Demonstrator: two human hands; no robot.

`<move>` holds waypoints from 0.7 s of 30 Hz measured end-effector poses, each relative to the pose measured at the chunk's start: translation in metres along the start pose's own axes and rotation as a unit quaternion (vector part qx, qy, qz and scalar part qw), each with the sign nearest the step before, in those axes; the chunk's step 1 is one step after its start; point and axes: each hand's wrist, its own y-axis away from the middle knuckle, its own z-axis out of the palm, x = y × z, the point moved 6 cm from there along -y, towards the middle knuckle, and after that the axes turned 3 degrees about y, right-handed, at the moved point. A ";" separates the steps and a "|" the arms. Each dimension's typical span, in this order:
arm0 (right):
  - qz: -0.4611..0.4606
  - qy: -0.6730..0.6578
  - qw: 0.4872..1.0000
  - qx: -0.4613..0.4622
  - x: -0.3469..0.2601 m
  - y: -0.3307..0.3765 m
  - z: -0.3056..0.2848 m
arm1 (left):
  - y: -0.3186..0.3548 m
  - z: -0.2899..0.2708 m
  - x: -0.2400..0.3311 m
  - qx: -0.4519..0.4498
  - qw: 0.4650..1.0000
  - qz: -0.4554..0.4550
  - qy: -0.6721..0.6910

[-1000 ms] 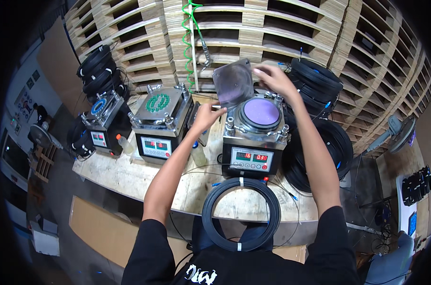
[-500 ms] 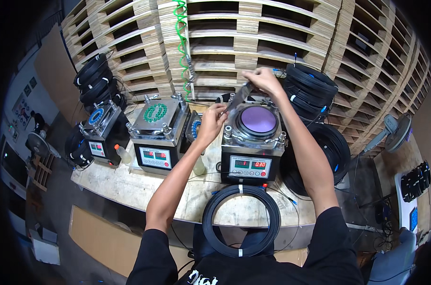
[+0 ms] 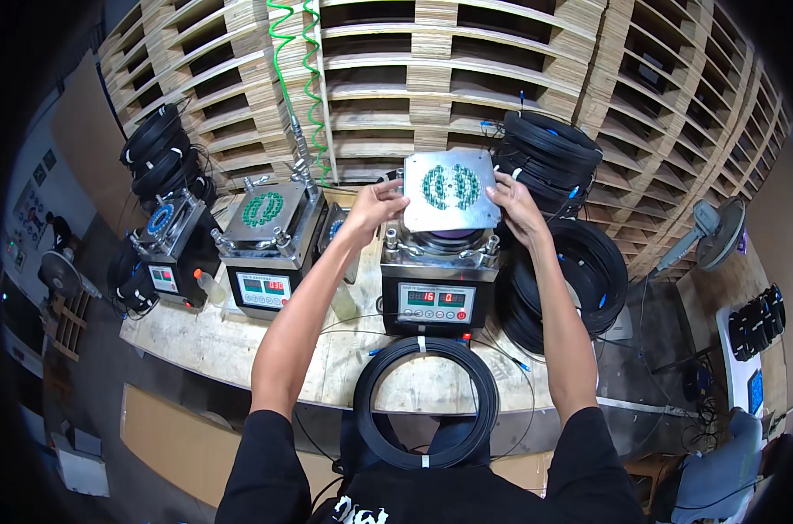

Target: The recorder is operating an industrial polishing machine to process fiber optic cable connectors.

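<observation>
Two hands are ours: left hand (image 3: 377, 211) and right hand (image 3: 517, 210), fingers closed on opposite edges of one square metal plate (image 3: 453, 222) with green fittings (image 3: 433, 189). We hold it above the rightmost of three polishing machines (image 3: 436, 302) on the surface (image 3: 195, 339), behind one black cable coil (image 3: 364, 397).

A pale wooden counter (image 3: 339, 368), its surface stained, carries the rightmost polishing machine (image 3: 431, 307). To that machine's left stand a second polisher (image 3: 261, 290), a third, smaller one (image 3: 163, 279), an orange-capped bottle (image 3: 210, 288) and – just beside it – a pale bottle (image 3: 344, 303). Right of it sit black cable coils (image 3: 602, 271); before it, a thin cable's blue connector (image 3: 523, 365) lies near the front edge.
</observation>
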 end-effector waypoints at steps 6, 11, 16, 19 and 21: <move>0.052 0.124 0.990 0.035 0.013 0.018 -0.001 | 0.008 -0.006 -0.006 -0.006 1.000 -0.008 0.002; 0.042 0.212 0.975 0.051 0.028 0.018 -0.006 | 0.013 -0.011 -0.020 -0.009 1.000 -0.015 -0.021; -0.009 0.263 0.963 0.052 0.022 0.015 -0.001 | 0.017 -0.017 -0.027 -0.003 0.998 -0.064 0.000; 0.019 0.246 0.968 0.051 0.021 0.016 -0.001 | 0.017 -0.014 -0.028 0.009 0.998 -0.064 0.009; 0.018 0.259 0.965 0.045 0.022 0.013 -0.005 | 0.020 -0.009 -0.023 0.012 0.997 -0.070 0.019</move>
